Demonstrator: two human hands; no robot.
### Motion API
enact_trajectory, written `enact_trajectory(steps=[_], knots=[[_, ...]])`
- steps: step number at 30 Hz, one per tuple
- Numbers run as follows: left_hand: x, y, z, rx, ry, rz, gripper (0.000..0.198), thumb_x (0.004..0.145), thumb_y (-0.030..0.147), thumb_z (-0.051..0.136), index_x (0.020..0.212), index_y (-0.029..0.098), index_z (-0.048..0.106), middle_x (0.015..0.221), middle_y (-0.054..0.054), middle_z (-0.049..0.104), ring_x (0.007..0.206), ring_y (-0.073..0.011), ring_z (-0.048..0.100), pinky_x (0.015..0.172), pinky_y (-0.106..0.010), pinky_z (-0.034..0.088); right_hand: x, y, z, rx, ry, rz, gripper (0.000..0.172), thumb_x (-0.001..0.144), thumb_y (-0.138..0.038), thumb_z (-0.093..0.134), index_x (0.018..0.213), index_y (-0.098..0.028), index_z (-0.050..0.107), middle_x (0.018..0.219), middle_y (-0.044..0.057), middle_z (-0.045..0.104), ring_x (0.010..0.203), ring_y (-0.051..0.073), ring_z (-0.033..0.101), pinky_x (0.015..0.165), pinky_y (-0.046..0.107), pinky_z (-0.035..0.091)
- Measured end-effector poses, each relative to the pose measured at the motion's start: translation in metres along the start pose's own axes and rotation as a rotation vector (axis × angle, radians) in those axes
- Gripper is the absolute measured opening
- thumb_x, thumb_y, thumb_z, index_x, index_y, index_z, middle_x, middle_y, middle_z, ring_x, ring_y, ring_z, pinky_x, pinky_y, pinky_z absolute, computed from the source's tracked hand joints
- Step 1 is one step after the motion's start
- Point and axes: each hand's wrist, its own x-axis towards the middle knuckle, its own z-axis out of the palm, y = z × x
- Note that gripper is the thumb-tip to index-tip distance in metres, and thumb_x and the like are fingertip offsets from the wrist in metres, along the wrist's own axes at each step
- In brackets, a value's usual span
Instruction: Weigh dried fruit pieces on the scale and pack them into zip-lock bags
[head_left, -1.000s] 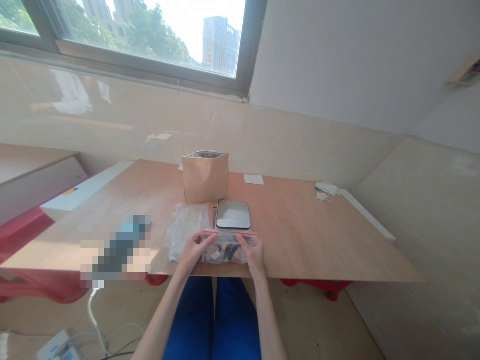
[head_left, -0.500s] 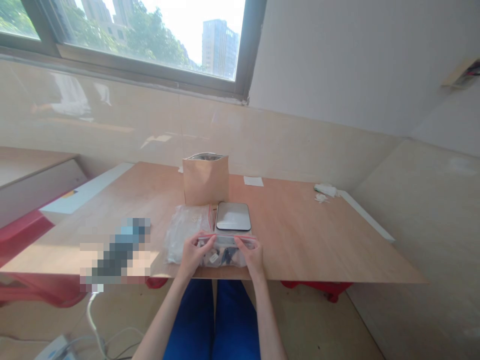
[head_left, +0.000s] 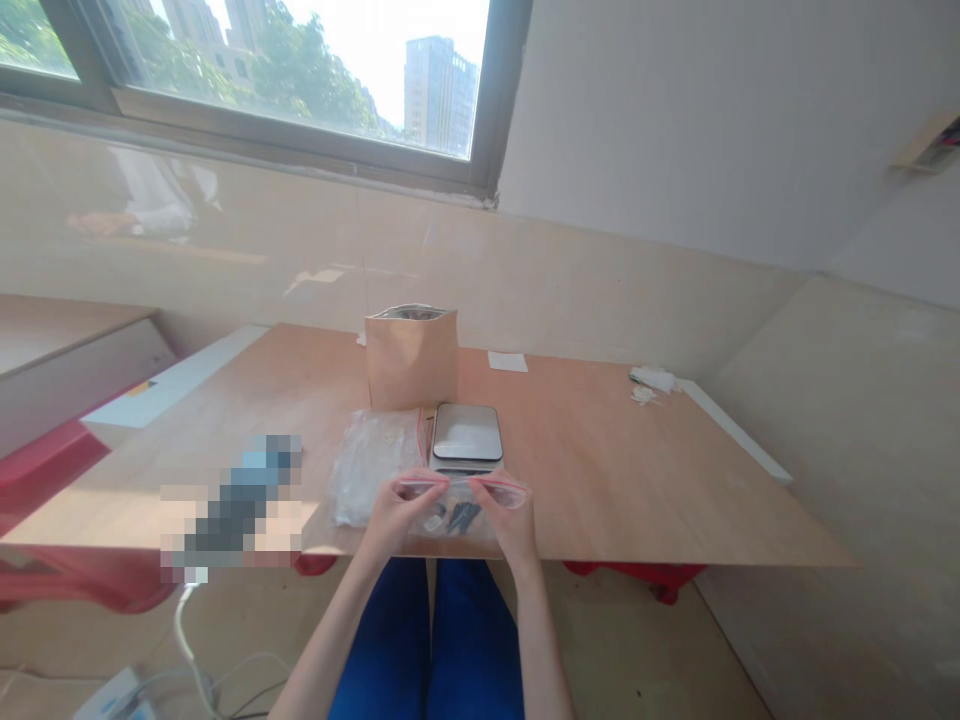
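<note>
Between my hands is a clear zip bag [head_left: 472, 537] with a red strip along its top edge; dark and whitish small items show through it, too small to name. My left hand [head_left: 405, 505] pinches the top edge near the middle, thumb pointing inward. My right hand [head_left: 506, 508] pinches the same edge a short way to the right. Just beyond the bag lies a flat kitchen scale [head_left: 466, 432] with a silver top. A stack of clear zip bags [head_left: 371, 460] lies flat to the left, partly behind my left hand.
An open brown paper pouch [head_left: 412, 358] stands behind the scale on the wooden table [head_left: 637, 480]. A white paper piece [head_left: 508, 361] lies at the back, and crumpled white items [head_left: 651, 382] lie at the far right. A blurred-out object [head_left: 236, 505] is at left, with a cable [head_left: 184, 635] below.
My hands have drawn closer together along the bag's top edge and come slightly nearer to me. More of the scale's front shows now. Everything else stays in place.
</note>
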Motion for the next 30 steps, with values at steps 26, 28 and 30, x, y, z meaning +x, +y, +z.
enact_trajectory(steps=[26,28,30], knots=[[-0.002,0.02,0.01,0.022,0.016,0.15,0.022,0.074,0.038,0.066,0.077,0.016,0.071,0.08,-0.006,0.072,0.077,-0.0187,0.066,0.07,-0.027,0.053,0.001,-0.015,0.021,-0.089,0.098,-0.184,0.022,0.075,-0.032,0.065,0.06,-0.017,0.061,0.06,-0.001,0.055,0.056,0.011,0.054,0.056,0.023,0.047],[-0.003,0.019,0.014,0.021,0.043,0.133,0.023,0.075,0.039,0.064,0.08,0.016,0.069,0.08,-0.005,0.071,0.076,-0.0181,0.066,0.066,-0.026,0.053,0.0,-0.011,0.026,-0.104,0.128,-0.192,0.024,0.076,-0.033,0.063,0.06,-0.018,0.058,0.06,-0.002,0.054,0.056,0.011,0.054,0.055,0.023,0.047],[-0.005,0.018,0.019,0.007,0.102,0.123,0.024,0.076,0.04,0.063,0.081,0.016,0.065,0.077,-0.005,0.069,0.073,-0.0171,0.065,0.061,-0.024,0.053,0.001,-0.007,0.03,-0.127,0.113,-0.21,0.023,0.078,-0.035,0.062,0.062,-0.018,0.059,0.062,-0.001,0.056,0.059,0.013,0.055,0.057,0.024,0.047]])
